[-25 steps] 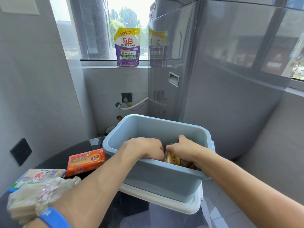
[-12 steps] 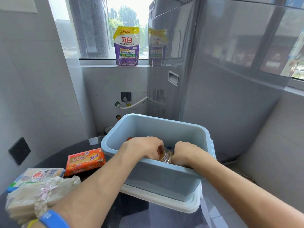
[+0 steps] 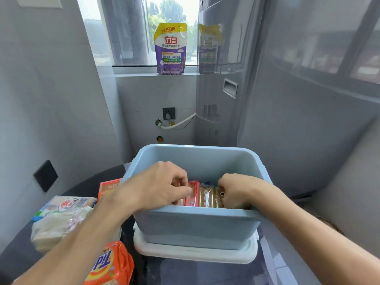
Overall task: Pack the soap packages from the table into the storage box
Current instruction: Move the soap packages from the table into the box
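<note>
A light blue storage box stands on its white lid on the dark table. Inside it several soap packages stand on edge: a pink one and brownish ones. Both hands reach over the near wall into the box. My left hand pinches the top of the pink package. My right hand is curled against the brownish packages at the right. On the table to the left lie an orange soap package, a clear-wrapped pack, a pale bundle and an orange bag.
A tall grey appliance stands right behind the box. A purple detergent pouch sits on the window sill. A socket with a white hose is on the back wall. Grey walls close in on the left.
The view has tilted down and closer, showing the box's contents and the orange bag. My left hand has shifted onto the pink package; my right hand stays against the brownish ones.
</note>
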The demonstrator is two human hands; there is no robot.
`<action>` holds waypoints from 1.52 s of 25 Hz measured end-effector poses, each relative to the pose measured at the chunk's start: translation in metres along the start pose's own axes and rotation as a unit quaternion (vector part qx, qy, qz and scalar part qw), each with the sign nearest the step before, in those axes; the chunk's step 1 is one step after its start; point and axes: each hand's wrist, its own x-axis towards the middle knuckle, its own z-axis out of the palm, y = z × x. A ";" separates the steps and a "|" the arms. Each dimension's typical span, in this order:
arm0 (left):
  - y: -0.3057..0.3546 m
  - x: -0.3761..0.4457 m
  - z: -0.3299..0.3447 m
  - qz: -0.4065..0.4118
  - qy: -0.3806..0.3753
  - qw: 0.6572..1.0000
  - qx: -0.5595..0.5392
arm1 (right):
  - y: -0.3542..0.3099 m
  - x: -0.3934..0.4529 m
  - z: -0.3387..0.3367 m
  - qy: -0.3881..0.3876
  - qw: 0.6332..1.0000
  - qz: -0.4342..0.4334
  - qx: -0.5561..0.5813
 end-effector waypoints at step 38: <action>-0.249 -0.150 0.001 -0.313 0.109 0.943 0.035 | -0.270 0.105 0.057 0.086 0.987 -0.093 -0.097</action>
